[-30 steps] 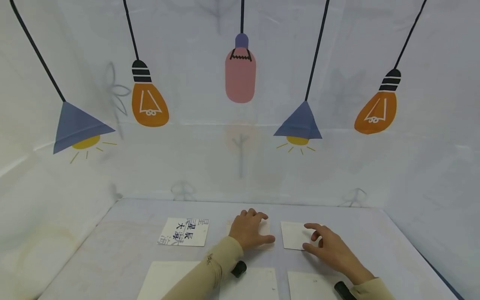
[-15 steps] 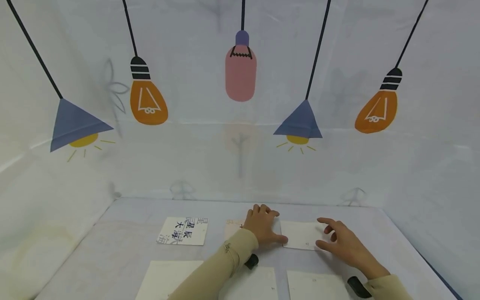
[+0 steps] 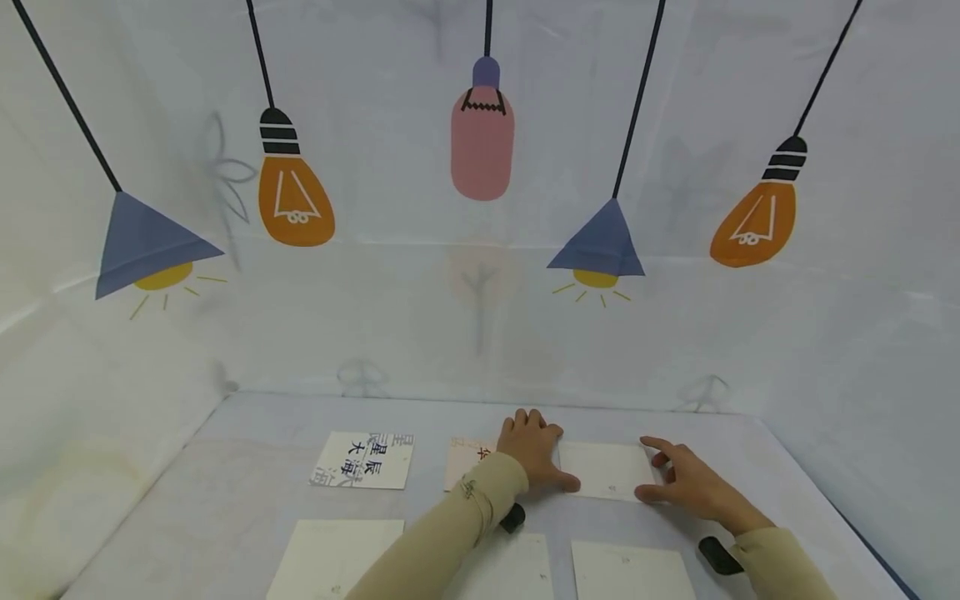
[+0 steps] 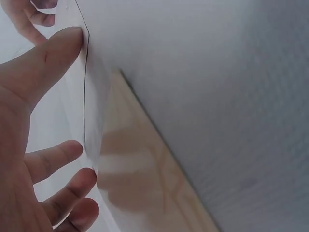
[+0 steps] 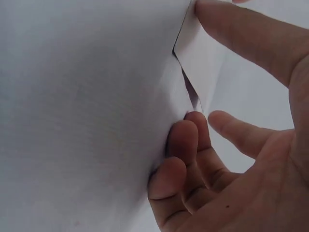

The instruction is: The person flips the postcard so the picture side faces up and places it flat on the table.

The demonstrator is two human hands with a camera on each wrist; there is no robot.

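A white card (image 3: 600, 468), its face plain but for a small mark near the front edge, lies flat on the table between my hands. Spread fingers of my left hand (image 3: 534, 457) are at its left edge, with the thumb by the near left corner. My right hand (image 3: 696, 485) is at the right edge. In the right wrist view its thumb (image 5: 251, 36) touches the card's edge, while the lower fingers (image 5: 181, 140) bend against the table. A pinkish printed card (image 3: 465, 460) lies left of my left hand, partly behind the sleeve.
A card with dark blue characters (image 3: 363, 461) lies farther left. Along the front stand larger blank cards: left (image 3: 330, 554), middle (image 3: 513, 567), partly under my left forearm, and right (image 3: 633, 571). A white sheet wall (image 3: 405, 317) with printed lamps rises behind the table (image 3: 225, 500).
My left hand has moved right, off the pinkish card and over to the white card's left edge. My right hand has shifted right to that card's right edge.
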